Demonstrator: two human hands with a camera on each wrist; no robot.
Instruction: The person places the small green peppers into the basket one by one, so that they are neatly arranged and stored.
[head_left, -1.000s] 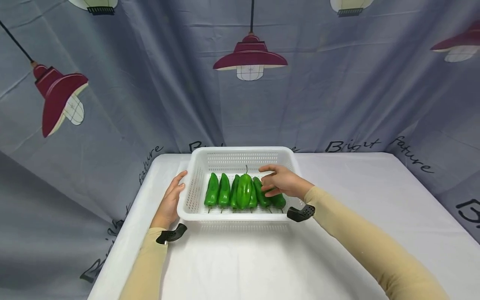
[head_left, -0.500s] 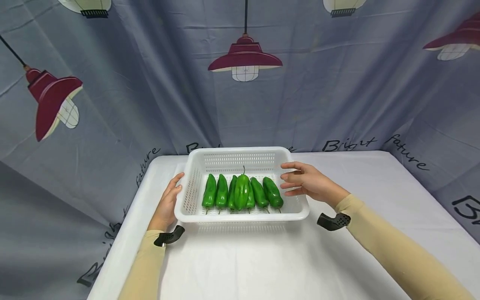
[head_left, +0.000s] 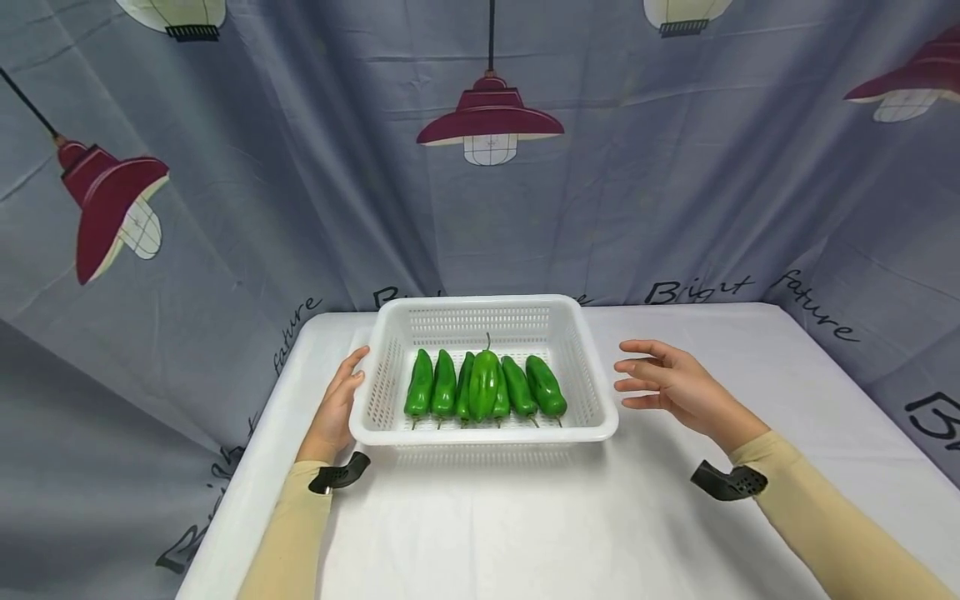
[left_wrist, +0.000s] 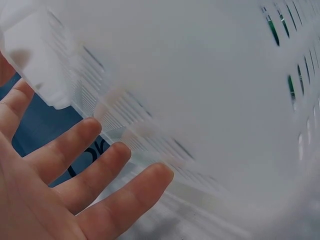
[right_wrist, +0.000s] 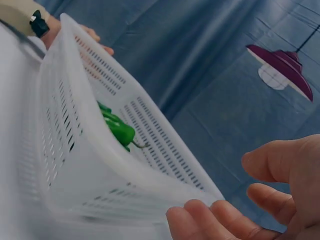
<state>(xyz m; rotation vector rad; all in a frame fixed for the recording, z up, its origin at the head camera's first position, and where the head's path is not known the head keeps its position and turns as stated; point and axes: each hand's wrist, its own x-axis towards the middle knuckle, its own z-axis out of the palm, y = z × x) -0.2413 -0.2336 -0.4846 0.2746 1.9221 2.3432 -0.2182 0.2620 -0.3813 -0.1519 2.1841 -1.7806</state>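
A white perforated plastic basket [head_left: 480,435] stands on the table, with several green peppers lying side by side inside it. One larger green pepper [head_left: 483,387] rests on top of the row, its stem pointing to the back. My left hand [head_left: 336,408] is at the basket's left side, and in the left wrist view its extended fingers [left_wrist: 125,200] lie against the slotted wall. Off the right side of the basket, my right hand [head_left: 678,387] hovers with relaxed, spread fingers and nothing in them. The right wrist view shows a green pepper [right_wrist: 119,130] over the rim.
A white cloth covers the table [head_left: 480,525]. Behind it hangs a grey-blue curtain [head_left: 337,167] printed with red lamps and lettering. Each wrist carries a black strap-on device, such as the right wrist device [head_left: 729,482].
My right hand has drawn back from over the peppers, out past the basket's right rim. The peppers and my left hand keep their places.
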